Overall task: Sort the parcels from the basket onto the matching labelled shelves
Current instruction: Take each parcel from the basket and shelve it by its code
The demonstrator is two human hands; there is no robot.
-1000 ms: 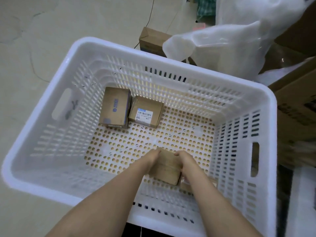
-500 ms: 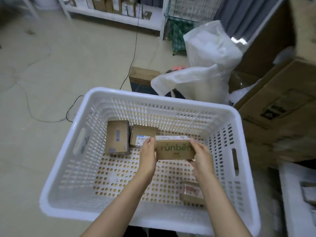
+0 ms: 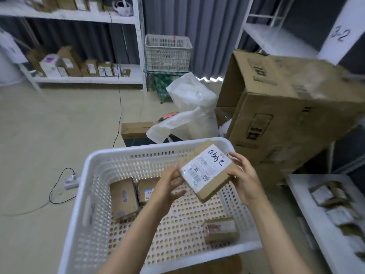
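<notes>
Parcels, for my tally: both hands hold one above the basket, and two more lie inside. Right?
No. The head view shows three inside the basket: blue-logo parcel, barcode parcel, taped parcel. Left hand and right hand do hold the labelled parcel above it.

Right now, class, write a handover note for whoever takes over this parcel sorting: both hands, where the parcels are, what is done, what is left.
Left hand: fingers grip the left edge of the brown cardboard parcel with the white shipping label, held tilted above the white perforated plastic basket.
Right hand: grips the parcel's right edge.
In the basket: a brown box with blue print beside a brown box with a barcode label at the far left, and a small taped box at the near right.
Done: one parcel out, label facing up.
Left: shelve it by its label, then sort the other three.
</notes>
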